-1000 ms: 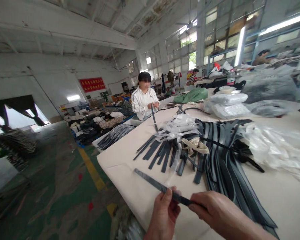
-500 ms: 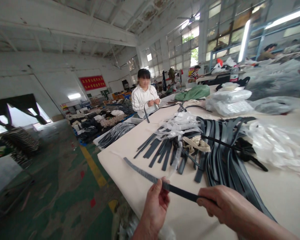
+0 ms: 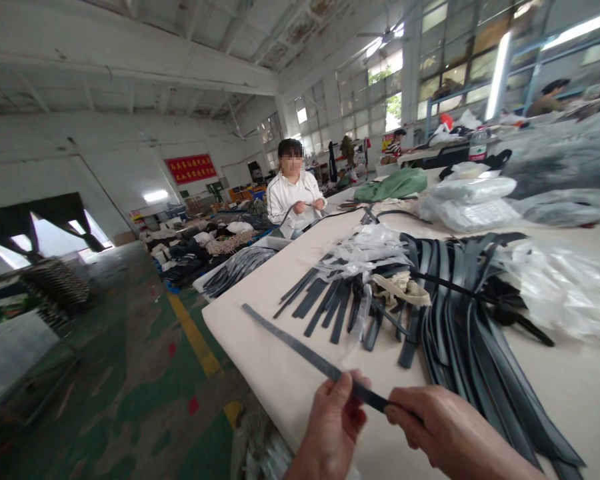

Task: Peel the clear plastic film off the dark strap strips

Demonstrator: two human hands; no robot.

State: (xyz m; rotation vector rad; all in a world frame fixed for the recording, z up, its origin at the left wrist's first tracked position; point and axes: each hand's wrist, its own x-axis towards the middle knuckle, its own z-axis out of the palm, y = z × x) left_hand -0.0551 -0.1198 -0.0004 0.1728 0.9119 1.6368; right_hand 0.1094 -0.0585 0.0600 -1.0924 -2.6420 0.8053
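Note:
A dark flat strip [image 3: 300, 345] slants over the pale tabletop [image 3: 275, 373], its free end pointing to the upper left. My left hand [image 3: 336, 413] pinches it between thumb and fingers. Close by on the right, my right hand [image 3: 433, 420] is closed around the same strip, and its fingers hide the strip's near end. Beyond both hands lies a large bundle of dark strips [image 3: 473, 347], with cut ends fanned out to the left. A beige cloth band [image 3: 405, 291] and clear plastic film [image 3: 373, 250] rest on the bundle.
Across the table a person in white [image 3: 293, 193] handles a dark strip. Plastic bags [image 3: 570, 287] lie at the right, and a green bundle [image 3: 393, 185] sits at the back. A bin of strips [image 3: 240, 267] stands beyond the left table edge [image 3: 230, 353].
My hands are closer together, the left having slid along the strip toward the right. The strip now looks straighter. Across the table, the person's hands have moved apart, and the view has shifted slightly.

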